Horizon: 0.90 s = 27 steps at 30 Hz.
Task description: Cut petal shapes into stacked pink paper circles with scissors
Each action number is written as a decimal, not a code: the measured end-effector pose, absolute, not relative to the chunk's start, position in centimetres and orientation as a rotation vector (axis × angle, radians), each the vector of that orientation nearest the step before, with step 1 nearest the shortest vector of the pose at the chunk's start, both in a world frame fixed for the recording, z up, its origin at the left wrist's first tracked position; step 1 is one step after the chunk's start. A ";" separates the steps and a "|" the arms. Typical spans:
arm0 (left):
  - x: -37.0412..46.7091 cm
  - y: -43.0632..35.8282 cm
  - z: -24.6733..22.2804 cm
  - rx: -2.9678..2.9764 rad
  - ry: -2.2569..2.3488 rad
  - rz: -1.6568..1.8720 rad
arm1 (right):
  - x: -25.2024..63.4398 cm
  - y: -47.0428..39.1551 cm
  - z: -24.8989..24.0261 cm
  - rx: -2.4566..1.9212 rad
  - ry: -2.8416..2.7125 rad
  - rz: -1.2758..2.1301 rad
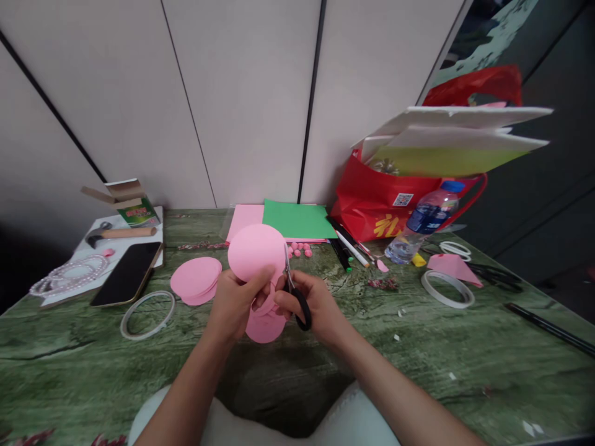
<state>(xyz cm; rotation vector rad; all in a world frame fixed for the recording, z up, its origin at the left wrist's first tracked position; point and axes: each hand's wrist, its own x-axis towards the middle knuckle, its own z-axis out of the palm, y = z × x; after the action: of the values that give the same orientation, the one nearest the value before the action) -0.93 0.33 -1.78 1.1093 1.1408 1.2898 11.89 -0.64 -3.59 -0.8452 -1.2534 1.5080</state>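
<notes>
The left hand (235, 300) pinches a pink paper disc (255, 248) between thumb and fingers, above the middle of the green table (93, 378). The right hand (316, 303) grips the scissors (304, 313) by the black handle, with the blades pointing to the far side, along the disc's right edge. The two hands are side by side; whether their fingertips touch cannot be told. Whether the blades are spread or together is also unclear. A lower pink disc (266, 330) shows on the near side, below the fingers; its contact with the table is not clear. A stack of pink discs (193, 279) lies to the left.

Caution: the left fingers are near the blades. A slip of the pinch, or a stroke toward the near side, could nick a fingertip. The disc's far part is unsupported and may flex under blade pressure, causing a ragged edge. If the paper turns unevenly, the outline may lose its roundness. A low sweep of the left forearm could scatter the stack.
</notes>
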 end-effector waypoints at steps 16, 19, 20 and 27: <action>-0.8 0.3 -1.9 1.086 1.155 1.259 | 11.6 -0.6 -3.9 -0.767 -1.229 1.549; -0.7 0.3 -1.8 1.091 1.183 1.242 | 11.7 -0.5 -3.8 -0.746 -1.198 1.545; -0.7 0.3 -1.8 1.098 1.189 1.237 | 11.7 -0.5 -3.8 -0.747 -1.199 1.545; -0.9 0.4 -2.1 1.154 1.174 1.231 | 11.7 -0.6 -3.8 -0.772 -1.188 1.558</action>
<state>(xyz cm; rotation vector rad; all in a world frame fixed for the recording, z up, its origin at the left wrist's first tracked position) -0.91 0.43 -2.05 1.1544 1.1740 1.2310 11.73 -0.58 -3.76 -0.7724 -1.1875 1.5584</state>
